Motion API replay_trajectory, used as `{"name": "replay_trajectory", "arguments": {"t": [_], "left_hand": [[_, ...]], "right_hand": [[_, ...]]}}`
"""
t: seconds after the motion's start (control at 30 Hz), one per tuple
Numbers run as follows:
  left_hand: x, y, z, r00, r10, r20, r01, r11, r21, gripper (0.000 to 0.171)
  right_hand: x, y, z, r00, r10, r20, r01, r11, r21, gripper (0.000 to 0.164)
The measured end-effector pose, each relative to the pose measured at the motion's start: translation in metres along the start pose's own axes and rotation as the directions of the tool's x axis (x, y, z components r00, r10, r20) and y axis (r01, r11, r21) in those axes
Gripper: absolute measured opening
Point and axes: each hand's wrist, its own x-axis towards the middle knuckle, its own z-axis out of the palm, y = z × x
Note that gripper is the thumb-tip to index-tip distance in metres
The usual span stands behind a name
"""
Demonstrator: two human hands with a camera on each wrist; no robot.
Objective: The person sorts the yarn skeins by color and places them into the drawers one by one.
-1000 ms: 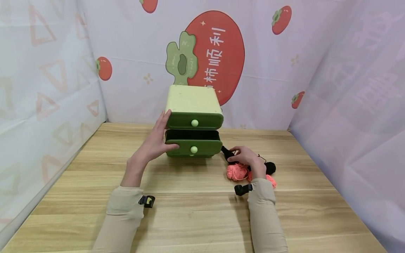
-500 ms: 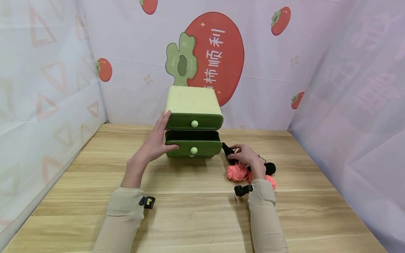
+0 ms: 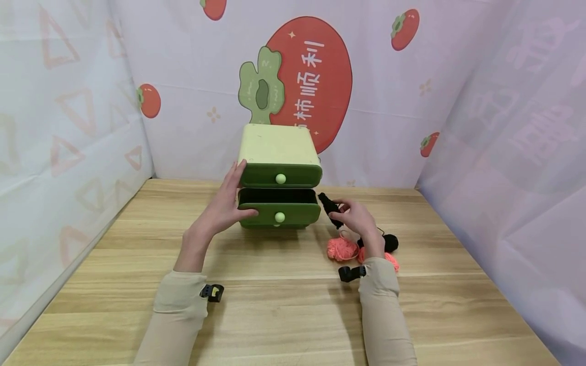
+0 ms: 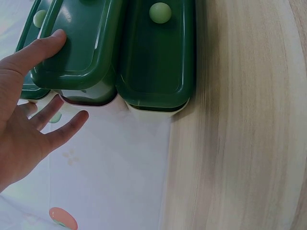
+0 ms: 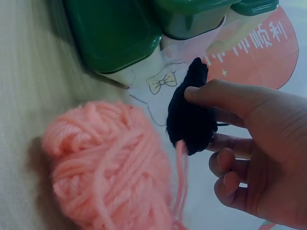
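In the head view my right hand [image 3: 358, 219] holds a small black yarn ball [image 3: 330, 209] to the right of the drawer cabinet. The right wrist view shows thumb and fingers pinching this black yarn [image 5: 191, 112], with a pink strand hanging by its lower end. Below it lies a pink yarn ball [image 3: 341, 249]. The cabinet [image 3: 280, 145] has a cream body and green drawers with round knobs. Its middle drawer [image 3: 261, 217] is pulled out. My left hand [image 3: 220, 203] is at the cabinet's left side, thumb on that drawer's front, other fingers extended and spread.
Under and beside my right forearm lie another black yarn ball [image 3: 390, 243] and more pink yarn [image 3: 391, 261], partly hidden. The wooden table [image 3: 274, 315] meets a printed cloth backdrop [image 3: 197, 137] behind the cabinet, with cloth walls at both sides.
My right hand has lifted the black yarn ball up and away from the pink one, slightly toward the back. The left hand and cabinet have not visibly moved.
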Motion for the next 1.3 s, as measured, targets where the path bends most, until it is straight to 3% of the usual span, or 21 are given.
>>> {"name": "replay_trajectory", "arguments": {"t": [0.33,0.73,1.07,1.3], "left_hand": [[0.000,0.000,0.000,1.000,-0.003,-0.003,0.003,1.000,0.002,0.122],[-0.001,-0.001,0.000,1.000,-0.007,0.003,0.007,1.000,0.005,0.122],[0.001,-0.002,-0.001,1.000,0.002,-0.002,-0.002,1.000,0.015,0.123],[0.001,-0.002,0.000,1.000,0.001,-0.003,-0.001,1.000,0.019,0.123]], "right_hand": [[-0.004,-0.015,-0.009,0.995,-0.037,-0.096,0.036,0.999,-0.018,0.051],[-0.006,-0.026,-0.018,0.974,-0.133,-0.182,0.134,0.991,-0.003,0.043],[-0.011,-0.033,-0.021,0.965,-0.189,-0.182,0.186,0.982,-0.033,0.039],[-0.012,-0.035,-0.022,0.940,-0.286,-0.185,0.278,0.958,-0.066,0.037]]}}
